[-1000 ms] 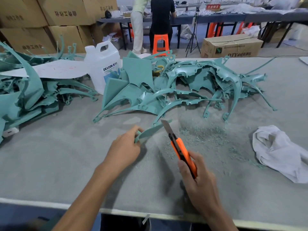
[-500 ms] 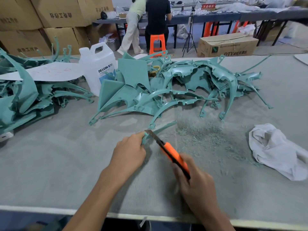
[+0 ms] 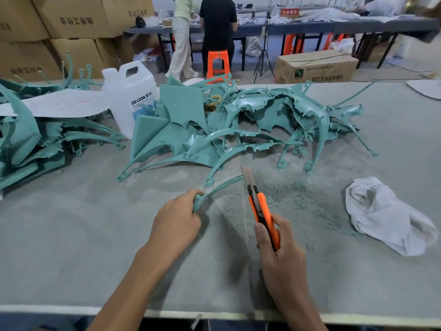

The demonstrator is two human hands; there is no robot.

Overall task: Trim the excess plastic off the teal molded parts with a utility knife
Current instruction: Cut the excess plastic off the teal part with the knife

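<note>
My left hand (image 3: 177,222) grips the near end of a thin curved teal strip (image 3: 218,187) that arches up to the right over the grey table. My right hand (image 3: 281,256) holds an orange utility knife (image 3: 261,210) with its blade extended, the blade tip up beside the strip's far end. A big heap of teal molded parts (image 3: 238,125) lies behind, and a second heap (image 3: 31,139) sits at the far left. Teal shavings (image 3: 286,197) cover the felt around the knife.
A white plastic jug (image 3: 130,96) stands behind the left edge of the middle heap, with a white sheet (image 3: 59,106) on the left pile. A crumpled white cloth (image 3: 386,213) lies at right. Cardboard boxes and two people at a bench are beyond the table (image 3: 71,235).
The knife swung from lying across the strip near my left hand back out to the strip's far end, blade pointing up. My left hand kept its grip on the strip.
</note>
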